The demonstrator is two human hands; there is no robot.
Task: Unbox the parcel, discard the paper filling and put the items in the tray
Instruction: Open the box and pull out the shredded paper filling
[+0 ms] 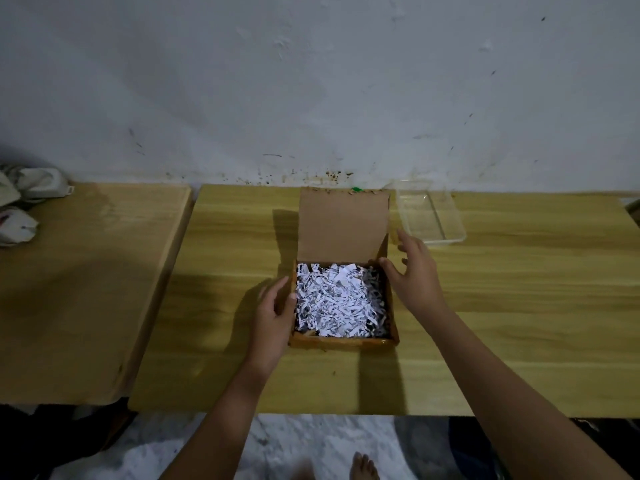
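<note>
Dim, slightly soft picture; dark shadows fall leftward (wide-angle bending at edges).

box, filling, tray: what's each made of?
Box: brown matte cardboard, going by its raw edges and folded lid. Filling: shredded white paper, thin curled strips. Tray: likely clear plastic; the table shows through it.

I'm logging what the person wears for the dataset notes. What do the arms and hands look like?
Both arms are bare from hand to upper forearm: no sleeves show. The left hand and right hand wear no gloves, and no rings, watch or bracelets are visible.
</note>
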